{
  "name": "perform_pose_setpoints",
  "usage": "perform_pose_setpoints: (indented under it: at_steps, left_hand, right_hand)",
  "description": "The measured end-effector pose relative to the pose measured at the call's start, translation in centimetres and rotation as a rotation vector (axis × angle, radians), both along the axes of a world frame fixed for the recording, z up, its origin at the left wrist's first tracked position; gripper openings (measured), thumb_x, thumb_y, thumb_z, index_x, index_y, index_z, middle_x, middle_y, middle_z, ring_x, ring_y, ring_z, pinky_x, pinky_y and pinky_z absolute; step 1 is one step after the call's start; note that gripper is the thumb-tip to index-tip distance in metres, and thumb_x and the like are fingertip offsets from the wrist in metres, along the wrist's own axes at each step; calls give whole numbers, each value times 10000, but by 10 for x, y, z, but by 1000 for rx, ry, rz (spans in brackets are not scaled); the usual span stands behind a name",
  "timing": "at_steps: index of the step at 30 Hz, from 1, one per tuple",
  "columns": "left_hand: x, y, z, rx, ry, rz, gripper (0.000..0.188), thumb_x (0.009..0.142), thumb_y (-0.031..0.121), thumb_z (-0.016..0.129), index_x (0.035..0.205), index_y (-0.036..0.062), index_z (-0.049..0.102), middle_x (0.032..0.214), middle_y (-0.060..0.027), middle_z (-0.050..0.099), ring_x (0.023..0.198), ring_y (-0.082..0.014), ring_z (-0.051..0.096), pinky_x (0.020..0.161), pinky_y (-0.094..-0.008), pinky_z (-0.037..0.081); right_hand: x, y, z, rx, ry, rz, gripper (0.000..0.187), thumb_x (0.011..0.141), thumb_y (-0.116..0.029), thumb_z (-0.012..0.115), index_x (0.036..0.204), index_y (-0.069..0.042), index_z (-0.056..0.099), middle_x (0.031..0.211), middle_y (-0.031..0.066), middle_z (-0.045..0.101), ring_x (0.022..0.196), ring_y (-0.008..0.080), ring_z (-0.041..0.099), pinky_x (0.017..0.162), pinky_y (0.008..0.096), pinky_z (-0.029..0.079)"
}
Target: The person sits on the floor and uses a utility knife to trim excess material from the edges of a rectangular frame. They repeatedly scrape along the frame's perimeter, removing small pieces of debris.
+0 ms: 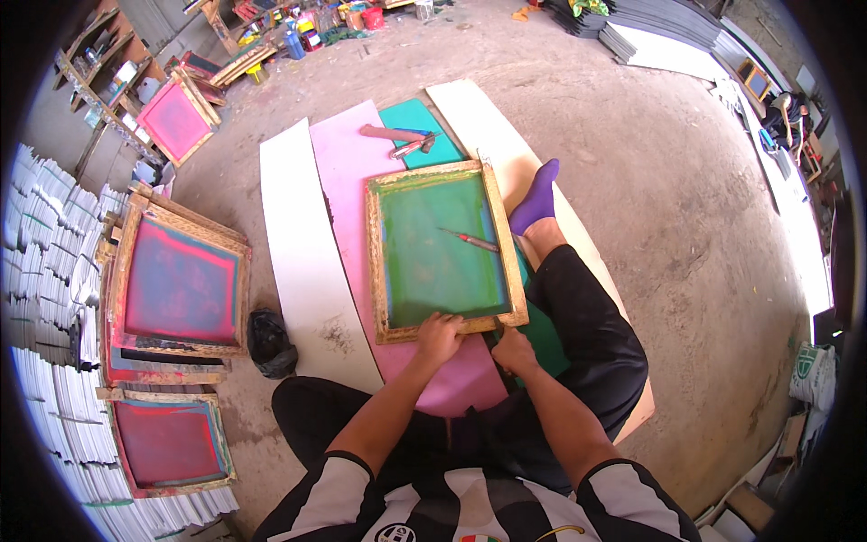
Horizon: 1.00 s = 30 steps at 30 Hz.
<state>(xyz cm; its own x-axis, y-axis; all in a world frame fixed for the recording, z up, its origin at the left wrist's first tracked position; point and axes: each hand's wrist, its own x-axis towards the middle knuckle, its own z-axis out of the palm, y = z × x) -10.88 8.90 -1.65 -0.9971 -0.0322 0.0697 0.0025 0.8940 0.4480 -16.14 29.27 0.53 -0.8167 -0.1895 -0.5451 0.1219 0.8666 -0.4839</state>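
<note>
A wooden screen-printing frame (pixel 495 194) with green mesh lies in front of me across coloured sheets. My left hand (pixel 440 337) grips its near bar, fingers curled over the wood. Close to the near right corner, my right hand (pixel 515 350) is closed in a fist; what it holds, if anything, is too hidden to make out. On the mesh rests a thin tool with a red handle (pixel 476 241). Beyond the far bar lie a hammer (pixel 388 133) with a wooden handle and a red-and-white handled tool (pixel 408 149).
White (pixel 293 217), pink (pixel 339 135) and green (pixel 406 117) sheets lie under the frame. My purple-socked foot (pixel 536 200) rests right of it. At left stand more frames (pixel 244 298), a black plastic bag (pixel 269 345) and paper stacks (pixel 54 298).
</note>
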Motion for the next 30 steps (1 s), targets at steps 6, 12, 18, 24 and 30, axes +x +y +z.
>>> perform_pose_setpoints:
  at_steps: [6, 12, 18, 24, 30]
  left_hand:
    - [1, 0, 0, -21, 45, 56, 372, 756, 195, 810, 1117, 122, 759, 1095, -116, 750, 1013, -375, 678, 932, -473, 550]
    - [4, 1, 0, 13, 82, 20, 390, 765, 237, 831, 1120, 88, 763, 1089, -130, 751, 988, -352, 685, 978, -450, 525]
    - [-1, 3, 2, 11, 32, 25, 414, 760, 239, 845, 1126, 65, 760, 1124, -133, 750, 1019, -357, 680, 946, -445, 534]
    - [2, 2, 12, 20, -59, 84, 447, 759, 248, 849, 1157, 65, 758, 1137, -131, 747, 1046, -353, 670, 945, -443, 535]
    - [-8, 14, 36, 10, -200, 115, 470, 763, 277, 854, 1171, 66, 755, 1157, -141, 740, 1072, -352, 662, 952, -449, 529]
  right_hand:
    - [11, -11, 16, -39, 12, -114, 417, 860, -140, 610, 1226, 62, 616, 1099, 334, 696, 1114, 493, 660, 970, 527, 544]
    - [16, -2, -6, -77, -2, -120, 339, 873, -140, 599, 1143, 57, 653, 1094, 343, 688, 1104, 501, 651, 972, 544, 527]
    - [5, 1, -7, -172, -83, -158, 336, 880, -155, 619, 1153, 33, 677, 1121, 299, 706, 1106, 447, 679, 957, 508, 536]
    - [1, -4, 1, -192, -255, -185, 296, 891, -160, 613, 1103, 31, 690, 1040, 268, 729, 998, 406, 724, 878, 502, 557]
    - [2, 7, -89, -523, 75, -216, 65, 826, -17, 601, 884, 8, 588, 669, 143, 620, 520, 235, 621, 475, 397, 501]
